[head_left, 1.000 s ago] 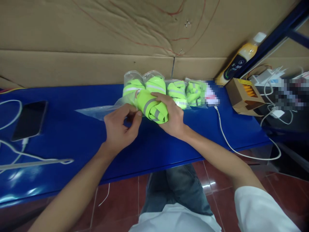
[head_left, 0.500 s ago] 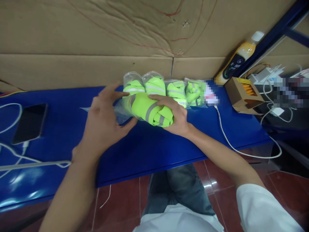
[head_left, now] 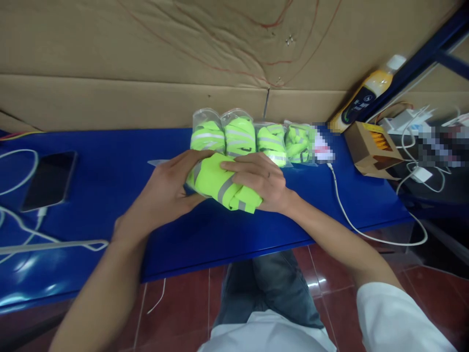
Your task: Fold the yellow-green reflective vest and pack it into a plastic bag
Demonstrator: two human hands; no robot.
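Between my hands is a rolled neon-yellow reflective vest [head_left: 214, 178] with grey bands, its left end inside a clear plastic bag [head_left: 158, 162]. My left hand [head_left: 172, 183] is closed round the bagged left end, thumb below and fingers over the top. My right hand [head_left: 262, 178] grips the bare right end, its fingers lying across the top of the roll. Just behind the roll stand several bagged vests in a row, among them one bagged vest [head_left: 207, 135] at the left and another bagged vest [head_left: 297, 142] at the right.
On the blue table [head_left: 234, 232] a phone [head_left: 49, 181] with white cables lies at the left. To the right are an open cardboard box [head_left: 366, 149], a juice bottle [head_left: 366, 95] and a white cable [head_left: 339, 205]. A cardboard wall [head_left: 146, 102] rises behind.
My left hand has moved right and closed on the bagged end of the vest; it was open before. The vest's right end has dipped slightly, and my right hand still holds it.
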